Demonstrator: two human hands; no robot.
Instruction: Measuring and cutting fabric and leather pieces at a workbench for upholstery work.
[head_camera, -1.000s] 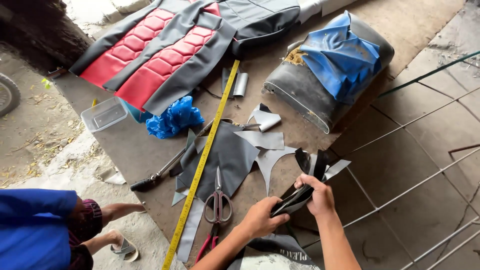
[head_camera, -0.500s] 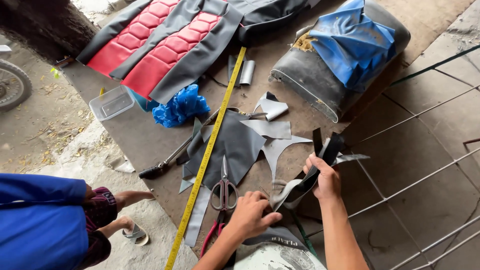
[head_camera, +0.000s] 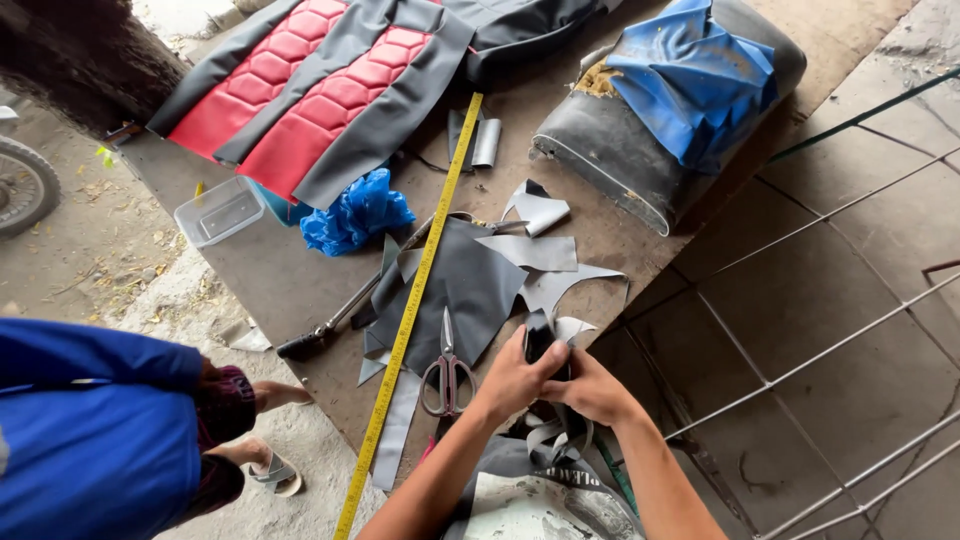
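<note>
Head view: your left hand (head_camera: 512, 378) and right hand (head_camera: 592, 390) meet at the near edge of the work board (head_camera: 290, 285), both pinched around a small dark strip of vinyl (head_camera: 540, 340) that stands up between your fingertips. Scissors (head_camera: 447, 368) lie flat just left of your left hand, touching nothing you hold. A yellow tape measure (head_camera: 415, 300) runs diagonally beyond them across grey offcuts (head_camera: 470, 285).

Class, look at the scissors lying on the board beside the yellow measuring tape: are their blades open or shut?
Shut. The scissors lie flat with both blades together in one point, handles side by side, beside the left hand.
</note>
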